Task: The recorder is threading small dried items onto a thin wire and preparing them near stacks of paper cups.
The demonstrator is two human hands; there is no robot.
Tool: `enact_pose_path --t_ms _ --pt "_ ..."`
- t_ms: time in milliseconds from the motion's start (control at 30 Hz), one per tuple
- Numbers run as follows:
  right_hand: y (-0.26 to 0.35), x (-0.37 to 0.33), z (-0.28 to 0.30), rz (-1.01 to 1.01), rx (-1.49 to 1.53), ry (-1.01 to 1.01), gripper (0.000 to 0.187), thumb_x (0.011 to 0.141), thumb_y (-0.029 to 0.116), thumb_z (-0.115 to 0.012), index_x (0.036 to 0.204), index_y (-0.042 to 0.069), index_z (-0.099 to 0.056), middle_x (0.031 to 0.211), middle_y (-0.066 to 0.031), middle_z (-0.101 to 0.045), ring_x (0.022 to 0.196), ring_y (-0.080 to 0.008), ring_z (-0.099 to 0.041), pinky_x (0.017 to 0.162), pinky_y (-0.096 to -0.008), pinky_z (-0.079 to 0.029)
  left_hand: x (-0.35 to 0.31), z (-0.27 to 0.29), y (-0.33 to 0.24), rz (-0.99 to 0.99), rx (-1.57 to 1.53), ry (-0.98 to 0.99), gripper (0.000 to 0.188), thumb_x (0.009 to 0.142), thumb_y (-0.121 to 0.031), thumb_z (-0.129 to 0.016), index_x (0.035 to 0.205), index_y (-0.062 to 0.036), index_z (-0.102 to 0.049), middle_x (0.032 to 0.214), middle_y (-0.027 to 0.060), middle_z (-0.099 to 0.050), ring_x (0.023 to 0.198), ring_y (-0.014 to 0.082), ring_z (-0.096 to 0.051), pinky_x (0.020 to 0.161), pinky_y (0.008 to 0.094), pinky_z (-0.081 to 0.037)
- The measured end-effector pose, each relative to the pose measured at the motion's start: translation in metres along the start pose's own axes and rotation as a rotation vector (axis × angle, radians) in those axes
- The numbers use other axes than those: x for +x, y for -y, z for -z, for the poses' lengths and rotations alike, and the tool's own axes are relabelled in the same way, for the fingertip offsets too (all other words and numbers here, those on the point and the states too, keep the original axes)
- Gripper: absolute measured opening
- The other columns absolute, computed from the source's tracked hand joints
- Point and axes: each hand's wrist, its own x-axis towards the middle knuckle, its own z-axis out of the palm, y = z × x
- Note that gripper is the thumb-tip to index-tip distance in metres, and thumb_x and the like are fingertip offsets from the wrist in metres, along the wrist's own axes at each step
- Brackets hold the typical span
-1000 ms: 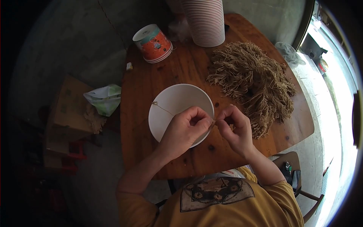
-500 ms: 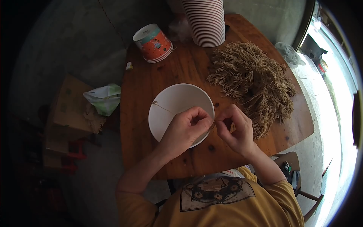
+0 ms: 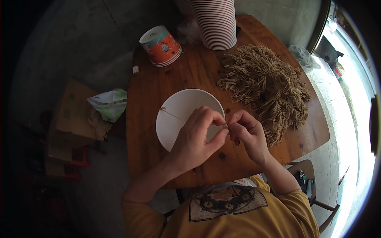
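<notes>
A white paper bucket [image 3: 171, 127] stands on the wooden table before me, its open mouth facing up. A thin tan string [image 3: 171, 114] runs from a small knot at the bucket's left rim down inside, then passes behind my left hand [image 3: 192, 139]. At the right rim, the thumb and a fingertip of that hand pinch a short bit of tan string. My right hand [image 3: 250, 137] pinches the same spot from the other side, its fingers curled in. The fingertips almost touch and hide most of what is between them.
A large heap of tan strings [image 3: 266, 85] lies on the table's right. Behind are a tall stack of paper buckets [image 3: 216, 25] and an upturned orange printed bucket [image 3: 162, 47]. Cardboard boxes [image 3: 73, 113] with a plastic bag [image 3: 111, 104] stand left; a chair [image 3: 305, 166] is at right.
My left hand's fingers have opened into a wider arc, with thumb and fingertip meeting at the string. My right hand's fingers have curled in closer around it. The bucket looks almost unmoved.
</notes>
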Motion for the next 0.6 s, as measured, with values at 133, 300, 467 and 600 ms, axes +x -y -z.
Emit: enact_pose_path --t_ms 133,300,467,600 --pt "0.000 0.000 0.000 -0.003 0.008 0.015 0.014 0.091 0.020 -0.055 0.093 0.007 -0.054 0.082 0.0024 -0.057 0.068 -0.0025 -0.051 0.056 -0.0172 -0.040 0.002 -0.002 0.002 -0.150 0.241 0.008 0.013 0.083 -0.002 -0.061 0.091 -0.0023 -0.051 0.088 0.0089 -0.054 0.081 0.0243 -0.058 0.070 0.0331 -0.047" --pt "-0.001 0.001 0.004 -0.039 0.059 0.022 0.014 0.092 0.021 -0.054 0.094 0.007 -0.054 0.082 0.0023 -0.057 0.067 -0.0024 -0.051 0.057 -0.0172 -0.040 -0.001 0.000 0.003 0.044 0.050 0.059 0.009 0.087 -0.005 -0.059 0.092 -0.0014 -0.053 0.087 0.0086 -0.057 0.081 0.0213 -0.059 0.071 0.0317 -0.047" --pt "-0.002 0.000 -0.001 -0.033 0.001 -0.002 0.012 0.092 0.018 -0.054 0.095 0.006 -0.054 0.082 0.0024 -0.057 0.068 -0.0034 -0.052 0.058 -0.0182 -0.041 -0.002 0.005 0.009 0.400 -0.392 0.175 0.016 0.094 -0.016 -0.053 0.099 -0.0001 -0.055 0.092 0.0028 -0.059 0.084 0.0079 -0.055 0.075 0.0244 -0.046" --pt "-0.011 0.003 -0.001 0.283 -0.260 -0.152 0.010 0.086 0.008 -0.059 0.094 0.003 -0.054 0.081 -0.0001 -0.056 0.069 -0.0072 -0.054 0.059 -0.0211 -0.044 -0.002 0.005 0.009 0.425 -0.429 0.160 0.018 0.094 -0.018 -0.053 0.100 -0.0003 -0.055 0.092 0.0012 -0.059 0.083 0.0062 -0.054 0.074 0.0230 -0.046"
